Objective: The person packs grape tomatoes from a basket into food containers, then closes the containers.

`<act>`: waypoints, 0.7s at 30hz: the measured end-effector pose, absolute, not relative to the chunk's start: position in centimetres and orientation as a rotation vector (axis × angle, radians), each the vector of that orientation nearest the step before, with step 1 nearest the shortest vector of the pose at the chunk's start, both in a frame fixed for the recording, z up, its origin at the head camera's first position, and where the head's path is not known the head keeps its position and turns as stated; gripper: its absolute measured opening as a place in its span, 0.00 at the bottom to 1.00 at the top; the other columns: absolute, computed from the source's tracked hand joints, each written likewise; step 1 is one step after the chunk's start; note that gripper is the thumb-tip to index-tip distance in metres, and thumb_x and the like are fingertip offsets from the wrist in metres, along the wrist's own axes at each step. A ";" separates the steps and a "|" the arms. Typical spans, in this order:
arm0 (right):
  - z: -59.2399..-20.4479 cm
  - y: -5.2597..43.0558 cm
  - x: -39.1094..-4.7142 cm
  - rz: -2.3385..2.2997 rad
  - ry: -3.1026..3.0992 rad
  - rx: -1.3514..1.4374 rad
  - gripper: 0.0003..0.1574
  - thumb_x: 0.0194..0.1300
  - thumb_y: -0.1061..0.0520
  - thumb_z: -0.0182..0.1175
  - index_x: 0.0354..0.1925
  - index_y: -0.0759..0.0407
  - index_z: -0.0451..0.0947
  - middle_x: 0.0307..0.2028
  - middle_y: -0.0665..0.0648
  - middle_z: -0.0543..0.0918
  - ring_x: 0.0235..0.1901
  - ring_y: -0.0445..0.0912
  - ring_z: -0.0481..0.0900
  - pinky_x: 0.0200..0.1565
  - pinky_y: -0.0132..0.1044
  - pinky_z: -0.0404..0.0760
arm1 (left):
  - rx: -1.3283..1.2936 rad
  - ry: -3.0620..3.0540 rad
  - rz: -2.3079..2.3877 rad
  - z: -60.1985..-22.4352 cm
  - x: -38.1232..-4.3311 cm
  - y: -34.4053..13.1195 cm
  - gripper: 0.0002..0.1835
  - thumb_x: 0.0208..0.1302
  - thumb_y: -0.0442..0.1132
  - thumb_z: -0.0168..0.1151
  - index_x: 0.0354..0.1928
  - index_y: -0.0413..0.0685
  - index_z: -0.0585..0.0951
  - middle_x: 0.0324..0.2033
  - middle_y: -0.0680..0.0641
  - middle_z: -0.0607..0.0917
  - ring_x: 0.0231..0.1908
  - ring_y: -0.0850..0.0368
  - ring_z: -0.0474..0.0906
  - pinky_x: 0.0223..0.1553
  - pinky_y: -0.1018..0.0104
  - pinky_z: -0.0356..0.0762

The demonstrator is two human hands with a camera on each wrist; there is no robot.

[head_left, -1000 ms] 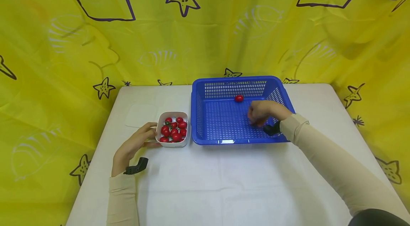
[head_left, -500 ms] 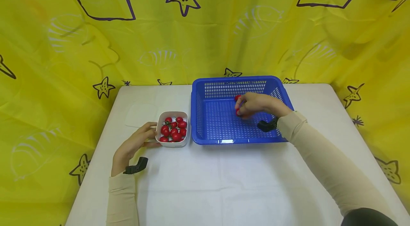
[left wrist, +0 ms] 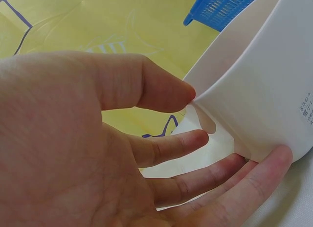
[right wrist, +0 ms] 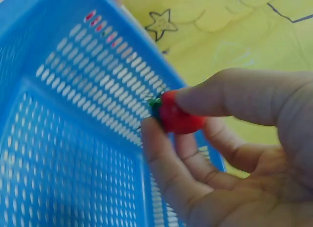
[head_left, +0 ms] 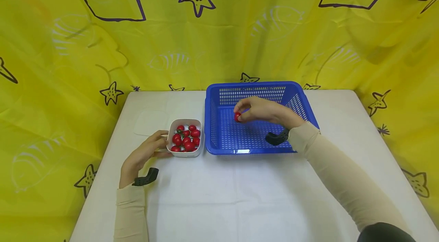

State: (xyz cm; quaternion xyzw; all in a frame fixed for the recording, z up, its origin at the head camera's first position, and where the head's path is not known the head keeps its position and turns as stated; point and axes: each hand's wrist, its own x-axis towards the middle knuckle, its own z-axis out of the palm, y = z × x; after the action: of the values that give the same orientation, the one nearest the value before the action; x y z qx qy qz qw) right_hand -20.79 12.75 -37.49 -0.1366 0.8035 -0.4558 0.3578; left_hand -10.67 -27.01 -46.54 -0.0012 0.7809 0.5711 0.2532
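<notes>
A white container [head_left: 185, 155] with several red cherry tomatoes [head_left: 189, 146] in it stands left of the blue mesh basket [head_left: 240, 135]. My left hand [head_left: 145, 153] touches its left side; in the left wrist view the fairly straight, spread fingers [left wrist: 266, 175] rest against the rim and lower wall of the container [left wrist: 264, 85]. Over the basket floor, my right hand [head_left: 262, 109] pinches one cherry tomato [head_left: 237, 116] between thumb and fingers. The right wrist view shows a green stem on that tomato [right wrist: 178, 114]. Nothing else shows inside the visible basket floor; the part behind the hand is hidden.
Both containers stand on a white-covered table [head_left: 205, 196], with the basket's left wall close to the white container. A yellow curtain [head_left: 219, 44] with drawn stars and fish hangs at the back and sides.
My right hand has lifted a tomato from the basket's right part and moved left with it. A second tomato at the basket's back wall has gone out of sight behind the hand. The left hand stays.
</notes>
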 end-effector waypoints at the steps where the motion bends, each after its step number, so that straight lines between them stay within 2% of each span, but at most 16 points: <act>1: -37.5 12.5 -20.8 -1.216 2.055 -0.354 0.16 0.61 0.59 0.66 0.48 0.57 0.78 0.49 0.58 0.81 0.51 0.53 0.76 0.62 0.50 0.76 | -0.003 2.122 1.554 -46.5 -10.7 -27.0 0.27 0.76 0.46 0.47 0.71 0.43 0.59 0.64 0.32 0.71 0.53 0.46 0.82 0.58 0.55 0.81; 10: -37.7 9.4 -20.6 -1.497 1.889 -0.396 0.19 0.63 0.63 0.63 0.52 0.62 0.75 0.51 0.62 0.77 0.57 0.58 0.78 0.65 0.50 0.76 | -0.005 2.136 1.541 -46.5 -10.6 -27.0 0.27 0.76 0.47 0.47 0.70 0.43 0.60 0.62 0.32 0.73 0.52 0.48 0.82 0.59 0.55 0.81; 17: -37.3 6.6 -20.5 -1.534 1.837 -0.435 0.19 0.64 0.64 0.62 0.54 0.62 0.75 0.50 0.59 0.78 0.53 0.52 0.79 0.62 0.42 0.80 | 0.003 2.140 1.539 -46.5 -10.7 -27.0 0.26 0.76 0.46 0.47 0.70 0.43 0.61 0.62 0.32 0.74 0.53 0.47 0.82 0.59 0.56 0.81; 21: -37.2 4.8 -20.5 -1.532 1.798 -0.464 0.19 0.65 0.64 0.62 0.54 0.62 0.76 0.50 0.59 0.79 0.54 0.54 0.79 0.61 0.41 0.80 | -0.004 2.145 1.531 -46.5 -10.7 -27.0 0.26 0.75 0.44 0.47 0.70 0.42 0.60 0.62 0.31 0.73 0.52 0.48 0.82 0.58 0.56 0.81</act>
State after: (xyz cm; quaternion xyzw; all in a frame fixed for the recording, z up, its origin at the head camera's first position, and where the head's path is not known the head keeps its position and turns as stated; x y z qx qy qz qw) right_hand -20.46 4.82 -37.23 -0.1798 0.6972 -0.5940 0.3589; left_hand -10.71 -26.97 -46.48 -0.0014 0.7880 0.5625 0.2503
